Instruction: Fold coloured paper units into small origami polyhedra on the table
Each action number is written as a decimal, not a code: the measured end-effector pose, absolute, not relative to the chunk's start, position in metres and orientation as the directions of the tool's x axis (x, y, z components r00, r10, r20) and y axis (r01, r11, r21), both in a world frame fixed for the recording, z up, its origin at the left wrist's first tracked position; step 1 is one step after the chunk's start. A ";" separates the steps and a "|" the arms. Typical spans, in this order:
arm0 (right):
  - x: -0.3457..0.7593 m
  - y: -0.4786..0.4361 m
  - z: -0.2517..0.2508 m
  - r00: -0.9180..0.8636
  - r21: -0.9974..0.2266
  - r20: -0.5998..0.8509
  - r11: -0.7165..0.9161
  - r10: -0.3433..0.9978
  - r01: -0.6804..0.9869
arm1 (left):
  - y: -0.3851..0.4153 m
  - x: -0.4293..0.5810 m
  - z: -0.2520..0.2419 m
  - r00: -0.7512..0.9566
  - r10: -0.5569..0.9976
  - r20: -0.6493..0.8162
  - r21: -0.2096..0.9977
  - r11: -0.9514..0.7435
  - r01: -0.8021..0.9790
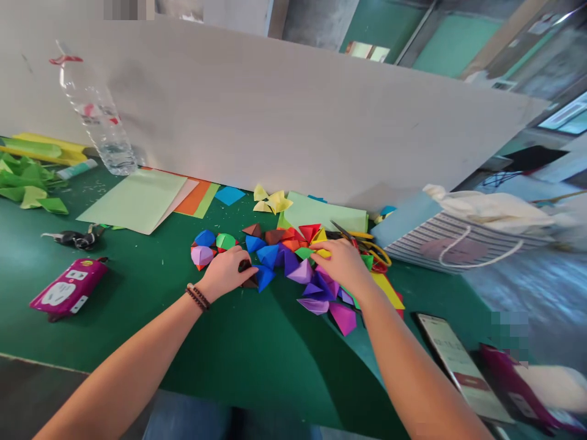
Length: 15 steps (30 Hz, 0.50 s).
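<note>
Forearms (123,360) out over the green tabletop (257,342), my left hand (224,273) pinching a brown origami piece (250,282), my right hand (342,264) spread to keep paper pyramids (268,255) bunched.

And here we've got a big white board (275,104) propped along the back of the green workbench (257,348), teal-green walls (454,46) rising behind it, a grey concrete pillar (316,24) up top, a bright window (564,116) glowing far right, and dark floor (27,391) showing past the bench edge at lower left
</note>
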State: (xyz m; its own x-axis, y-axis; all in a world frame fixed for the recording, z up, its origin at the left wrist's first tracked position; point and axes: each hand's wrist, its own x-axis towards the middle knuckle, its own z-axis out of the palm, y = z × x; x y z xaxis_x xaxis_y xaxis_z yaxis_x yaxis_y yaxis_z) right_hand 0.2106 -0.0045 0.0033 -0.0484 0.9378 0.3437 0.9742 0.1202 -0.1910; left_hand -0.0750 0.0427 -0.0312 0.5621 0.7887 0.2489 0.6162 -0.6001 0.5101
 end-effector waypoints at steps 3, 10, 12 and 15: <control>0.191 0.000 0.009 -0.090 -0.193 0.256 0.142 0.962 0.971 | 0.042 -0.073 -0.032 0.482 0.833 0.272 0.510 -0.550 0.661; 0.166 0.005 -0.004 -0.193 0.005 0.191 0.196 0.962 0.981 | 0.038 -0.070 -0.034 0.422 0.852 0.308 0.541 -0.522 0.660; 0.168 0.005 -0.006 -0.199 0.012 0.180 0.200 0.963 0.980 | 0.036 -0.070 -0.035 0.432 0.851 0.299 0.543 -0.524 0.656; 0.170 0.004 -0.007 -0.206 0.023 0.161 0.205 0.965 0.978 | 0.033 -0.068 -0.034 0.438 0.846 0.304 0.546 -0.532 0.647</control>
